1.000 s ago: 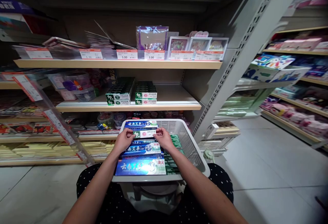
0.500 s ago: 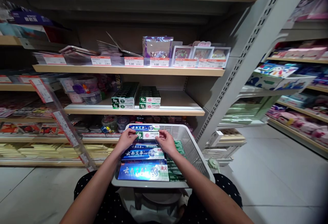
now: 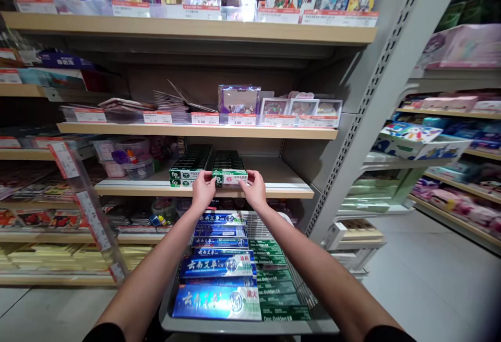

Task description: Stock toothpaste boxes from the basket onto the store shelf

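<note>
Both hands grip one green-and-white toothpaste box (image 3: 230, 177) by its two ends, in front of the right-hand row of like boxes on the shelf. My left hand (image 3: 204, 191) pinches the left end, and my right hand (image 3: 253, 188) closes round the right end. To the left stands another row of green toothpaste boxes (image 3: 188, 171). Below my forearms is a grey plastic basket (image 3: 219, 326). Blue toothpaste boxes (image 3: 217, 302) fill its left side, and green toothpaste boxes (image 3: 277, 290) lie along its right.
The lower shelf board (image 3: 136, 190) runs under the box rows, with clear plastic tubs (image 3: 133, 156) at its left. Above hangs a shelf edge (image 3: 195, 131) with price tags. A grey slotted post (image 3: 364, 107) slants up at the right.
Both hands have moved forward from above the basket to the shelf, carrying the green-and-white toothpaste box to the front of the right row. The view has tilted upward.
</note>
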Available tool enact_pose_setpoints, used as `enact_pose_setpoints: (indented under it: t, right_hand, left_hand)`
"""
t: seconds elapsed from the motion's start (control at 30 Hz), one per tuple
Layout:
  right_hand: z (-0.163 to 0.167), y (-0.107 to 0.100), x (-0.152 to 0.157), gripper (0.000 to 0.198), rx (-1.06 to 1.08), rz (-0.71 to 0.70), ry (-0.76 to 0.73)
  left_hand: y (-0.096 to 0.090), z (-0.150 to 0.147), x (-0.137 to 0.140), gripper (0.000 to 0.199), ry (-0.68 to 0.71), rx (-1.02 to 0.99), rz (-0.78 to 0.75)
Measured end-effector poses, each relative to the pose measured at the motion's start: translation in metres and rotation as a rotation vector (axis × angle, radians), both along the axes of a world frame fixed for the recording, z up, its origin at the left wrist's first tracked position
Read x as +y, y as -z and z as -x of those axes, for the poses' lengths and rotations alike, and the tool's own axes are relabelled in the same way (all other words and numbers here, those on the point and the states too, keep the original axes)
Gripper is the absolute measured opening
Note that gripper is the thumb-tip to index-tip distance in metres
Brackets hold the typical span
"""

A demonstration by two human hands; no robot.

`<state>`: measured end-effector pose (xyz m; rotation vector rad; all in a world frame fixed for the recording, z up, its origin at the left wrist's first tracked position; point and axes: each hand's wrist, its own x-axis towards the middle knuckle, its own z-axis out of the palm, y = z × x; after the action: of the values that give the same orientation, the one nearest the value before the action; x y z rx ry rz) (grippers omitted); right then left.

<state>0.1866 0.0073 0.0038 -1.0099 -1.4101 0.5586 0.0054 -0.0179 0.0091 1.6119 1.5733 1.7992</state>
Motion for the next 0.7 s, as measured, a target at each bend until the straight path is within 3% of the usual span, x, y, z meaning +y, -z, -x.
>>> enact_pose_setpoints:
  t: [0.2,0.47,0.7]
  right_hand:
    - [0.006,0.005,0.01,0.029,-0.162,-0.068,0.138]
    - [0.013,0.017,0.029,0.036,-0.034,-0.075,0.032]
    - [0.014,0.018,0.04,0.039,-0.039,-0.083,0.038]
  left_hand:
    - [0.012,-0.002,0.018,0.015,-0.125,0.183,-0.079]
    - [0.014,-0.006,0.031,0.031,-0.103,0.183,-0.068]
    - [0.009,-0.011,0.038,0.025,-0.182,0.29,-0.039]
